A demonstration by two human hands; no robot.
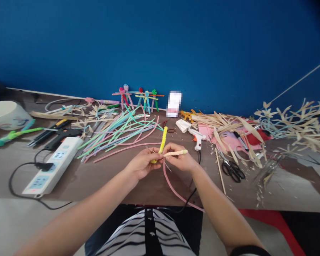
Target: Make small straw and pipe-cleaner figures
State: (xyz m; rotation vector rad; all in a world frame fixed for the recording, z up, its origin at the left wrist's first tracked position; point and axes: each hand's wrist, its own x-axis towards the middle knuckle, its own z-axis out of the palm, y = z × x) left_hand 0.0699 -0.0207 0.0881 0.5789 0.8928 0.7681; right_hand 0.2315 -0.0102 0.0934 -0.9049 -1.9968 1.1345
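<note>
Close together over the middle of the table, both my hands are closed in a pinch on a small pipe-cleaner piece. A bright yellow coiled pipe cleaner (164, 139) stands up from the fingers of my left hand (142, 164). Between the fingertips of my right hand (185, 161) lies a cream coiled pipe cleaner (175, 153), its tip pointing right. A long pink pipe cleaner (171, 186) trails from beneath the fingers toward the table's front edge. Thin wire ends stick out around the fingertips; how the pieces join there is hidden.
Loose pastel pipe cleaners (117, 132) lie to the left, behind a power strip (54, 165). Small pipe-cleaner figures (146, 99) lean by the blue wall. A white glue gun (197, 138), black scissors (233, 170) and dried husk strips (226, 124) are on the right.
</note>
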